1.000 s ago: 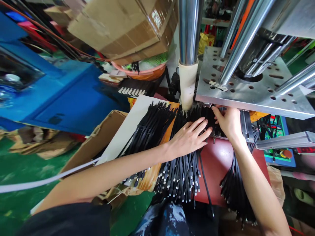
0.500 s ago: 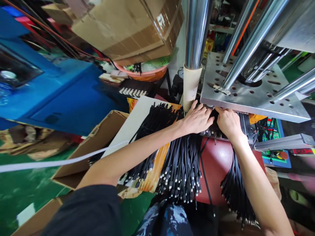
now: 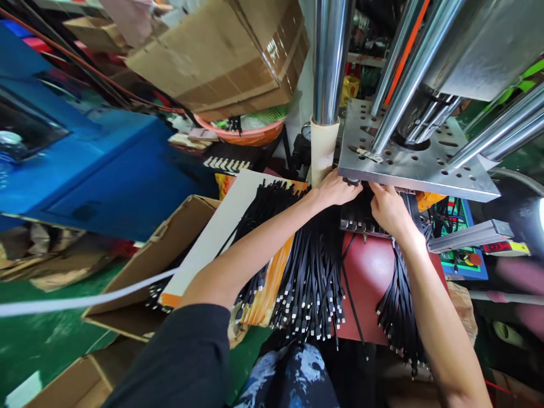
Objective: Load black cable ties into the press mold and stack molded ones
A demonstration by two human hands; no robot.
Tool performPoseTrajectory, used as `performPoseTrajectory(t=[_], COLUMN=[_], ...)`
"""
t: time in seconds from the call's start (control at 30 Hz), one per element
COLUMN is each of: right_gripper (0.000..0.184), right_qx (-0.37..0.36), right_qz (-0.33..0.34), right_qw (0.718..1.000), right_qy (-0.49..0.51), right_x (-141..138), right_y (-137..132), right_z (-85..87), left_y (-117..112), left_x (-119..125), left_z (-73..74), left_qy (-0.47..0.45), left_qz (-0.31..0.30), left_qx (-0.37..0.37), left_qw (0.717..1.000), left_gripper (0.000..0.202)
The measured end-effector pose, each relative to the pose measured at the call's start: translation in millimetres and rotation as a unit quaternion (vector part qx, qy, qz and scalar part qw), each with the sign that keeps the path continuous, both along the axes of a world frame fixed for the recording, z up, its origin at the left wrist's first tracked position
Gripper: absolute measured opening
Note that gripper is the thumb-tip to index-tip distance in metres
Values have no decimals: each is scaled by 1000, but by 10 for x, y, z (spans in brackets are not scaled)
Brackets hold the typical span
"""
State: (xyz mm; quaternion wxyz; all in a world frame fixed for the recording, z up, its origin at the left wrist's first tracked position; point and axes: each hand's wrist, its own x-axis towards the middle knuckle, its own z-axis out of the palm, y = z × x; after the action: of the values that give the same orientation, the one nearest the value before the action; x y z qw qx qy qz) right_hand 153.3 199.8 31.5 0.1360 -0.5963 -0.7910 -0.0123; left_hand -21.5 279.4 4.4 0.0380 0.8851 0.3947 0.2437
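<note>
Both my hands reach under the perforated steel press plate (image 3: pixel 408 161). My left hand (image 3: pixel 335 191) lies palm down at the plate's front left edge, fingers bent over black cables, fingertips hidden. My right hand (image 3: pixel 389 209) is beside it, fingers curled onto the dark fixture (image 3: pixel 361 222) that holds cable ends under the plate. A thick fan of black cables (image 3: pixel 312 277) with metal plugs hangs toward me over the red table (image 3: pixel 369 272). Another bundle of black cables (image 3: pixel 399 311) hangs under my right forearm.
Chrome columns (image 3: pixel 329 56) rise from the plate. More black cables lie on a white and orange board (image 3: pixel 221 226) at left, above an open cardboard box (image 3: pixel 140 277). A blue machine (image 3: pixel 106 170) stands at far left, a control panel (image 3: pixel 461 258) at right.
My left hand has moved from lying flat on the cable pile up to the plate's edge beside my right hand. The view has tilted and shifted slightly.
</note>
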Motion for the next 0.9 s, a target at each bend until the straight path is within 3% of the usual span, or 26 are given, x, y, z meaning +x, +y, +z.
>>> performPoseTrajectory(t=[0.1,0.23,0.3,0.4,0.47,0.5,0.57,0.63,0.67,0.7,0.73,0.8,0.83,0.9], right_gripper=[40,19,20,25,26,27,29,30,31,33,35,39,38,32], right_qx=[2,-102,-120,-129,-156,-186,-272,-369,-398,-399,-376,-280,-234,-190], right_qz=[-14,-16,-31,-51,-52,-42,-7,34,38,17,-26,-149,-201,-235], right_qw=[996,993,991,983,965,949,908,866,855,861,880,928,942,952], right_qy=[88,57,49,120,205,250,319,336,330,315,288,193,133,37], right_x=[23,-69,-96,-44,41,86,164,213,228,238,245,251,253,260], right_y=[-876,-2082,-2422,-2608,-2654,-2682,-2747,-2789,-2787,-2764,-2723,-2605,-2543,-2452], right_z=[-86,-561,-807,-905,-752,-633,-384,-224,-201,-219,-270,-431,-515,-642], left_y=[47,-72,-402,-1313,-2028,-2352,-2851,-3114,-3164,-3175,-3156,-3082,-3044,-2990], left_x=[54,37,-72,-337,-493,-538,-534,-413,-327,-241,-163,-58,-32,-10], left_z=[7,96,197,353,379,351,216,26,-64,-139,-194,-253,-265,-284], left_qy=[-9,-17,-50,-182,-215,-214,-279,-439,-500,-542,-560,-545,-523,-480], left_qz=[-5,-9,-8,-33,-58,-65,-62,5,32,50,53,34,19,5], left_qx=[-12,-32,-42,-133,-329,-460,-652,-714,-712,-700,-691,-685,-689,-700], left_qw=[1000,999,998,974,918,859,702,546,493,463,454,482,501,529], left_gripper=[30,32,33,32,26,29,56,61,56,48,43,40,43,52])
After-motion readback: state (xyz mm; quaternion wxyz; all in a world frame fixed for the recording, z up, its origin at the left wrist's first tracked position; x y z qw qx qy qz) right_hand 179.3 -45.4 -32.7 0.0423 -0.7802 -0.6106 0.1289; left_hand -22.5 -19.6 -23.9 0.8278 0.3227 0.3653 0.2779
